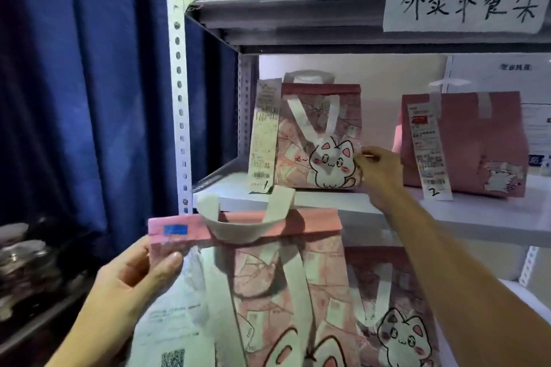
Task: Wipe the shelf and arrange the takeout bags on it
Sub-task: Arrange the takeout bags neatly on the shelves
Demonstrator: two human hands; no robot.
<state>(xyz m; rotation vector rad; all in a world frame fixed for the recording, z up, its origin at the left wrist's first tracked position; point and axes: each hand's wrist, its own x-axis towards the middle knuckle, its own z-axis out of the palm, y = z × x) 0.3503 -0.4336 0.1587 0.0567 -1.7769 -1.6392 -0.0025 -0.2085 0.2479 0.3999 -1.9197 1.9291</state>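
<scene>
**Takeout bags at the shelf: hand and bag positions**

The held takeout bag (pixel 268 292) is pink paper with a cat print and white handles, and it fills the lower foreground in front of the shelf (pixel 343 205). The left hand (pixel 128 286) pinches its folded top-left corner, thumb on the front face. A long receipt (pixel 176 316) with a QR code hangs down the bag's left side.

On the middle shelf board, the left shelf bag (pixel 322 134) stands upright near the left post, cat print facing forward. The right hand (pixel 378 170) pinches this bag's lower right edge between thumb and fingers, with the forearm reaching up from the lower right. A receipt strip (pixel 264 134) marked "1" hangs down its left edge.

The right shelf bag (pixel 465 143), also pink, stands well apart to the right on the same board. Its receipt (pixel 429 152) is marked "2".

A further cat-print bag (pixel 393 313) is partly visible lower right, behind the held bag.

The shelf is a grey metal unit with perforated uprights. A handwritten paper sign (pixel 468 0) with Chinese characters is fixed to the upper shelf edge. A dark blue curtain (pixel 89 83) hangs to the left. Blurred objects lie at the lower left edge; they cannot be identified.
</scene>
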